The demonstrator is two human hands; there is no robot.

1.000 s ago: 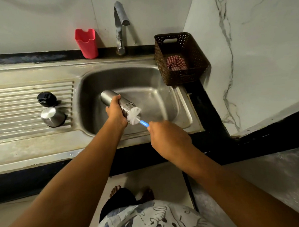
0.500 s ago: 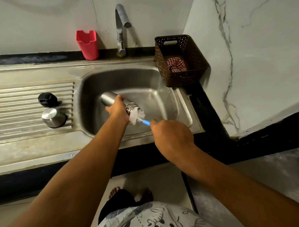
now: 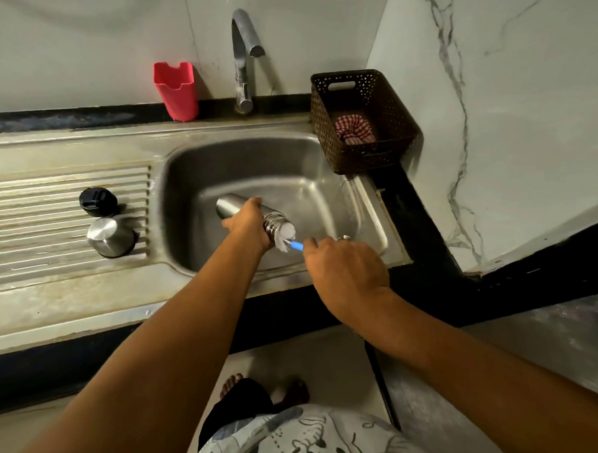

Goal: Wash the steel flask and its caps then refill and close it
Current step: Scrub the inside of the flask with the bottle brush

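The left hand (image 3: 248,224) has its grip wrapped round the steel flask (image 3: 228,206) near the neck, fingers curled over the top of the body. It holds the flask in the air over the sink (image 3: 197,174), nearly level. The flask's long axis runs slantwise: the closed base points away, toward the sink's back left, and the open mouth faces the near right, straight at the right hand (image 3: 347,266). That line is what the scrubbing depends on, I'd say, since the brush has to travel along it. The right hand's grip is closed on the blue handle (image 3: 297,246), of which only a short stub shows between fist and mouth. The white bristles (image 3: 285,237) sit at the mouth, partly inside; how deep, I can't tell. The right hand is the nearer one to the mouth and the left only steadies. The flask is smooth brushed metal with a ribbed, threaded neck, and the bristles look soft and springy. Left of the sink, on the ribbed drainboard (image 3: 34,214) of the surface, lie a knurled black cap (image 3: 97,201) and a shiny steel cap (image 3: 110,237), just beside each other. Behind the sink stands a chrome tap (image 3: 243,52), with no water visible. A red plastic cup (image 3: 176,91) stands behind the sink's back left. A brown perforated basket (image 3: 392,103) holding a checked cloth (image 3: 355,129) sits at the sink's back right corner.
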